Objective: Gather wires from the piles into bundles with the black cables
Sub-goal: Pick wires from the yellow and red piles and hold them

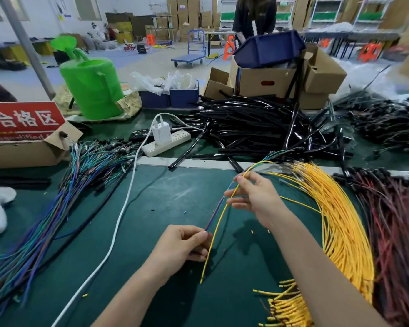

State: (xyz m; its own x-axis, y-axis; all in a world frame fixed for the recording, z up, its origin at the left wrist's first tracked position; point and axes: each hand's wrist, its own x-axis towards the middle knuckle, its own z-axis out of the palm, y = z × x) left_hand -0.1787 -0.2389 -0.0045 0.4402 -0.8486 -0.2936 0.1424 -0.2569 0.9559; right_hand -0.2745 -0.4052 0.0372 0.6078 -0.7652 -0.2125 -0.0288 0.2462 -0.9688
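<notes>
My left hand (182, 246) pinches the near end of a thin blue-and-red wire (216, 210) over the green mat. My right hand (255, 197) pinches a single yellow wire (216, 234), which arcs down past my left hand with its free end hanging near the mat. The yellow wire pile (340, 220) fans out to the right. Beside it lies a red-and-black wire pile (392, 232). A blue, green and purple wire pile (64, 204) spreads on the left. Black cables (250, 128) are heaped at the back of the table.
A white power strip (167, 143) with a charger sits mid-table, its white cord (118, 230) running toward me. A cardboard box with a red sign (21, 135) stands left, a green watering can (92, 88) behind it. Cardboard boxes (281, 79) stand behind the cables. A person stands far back.
</notes>
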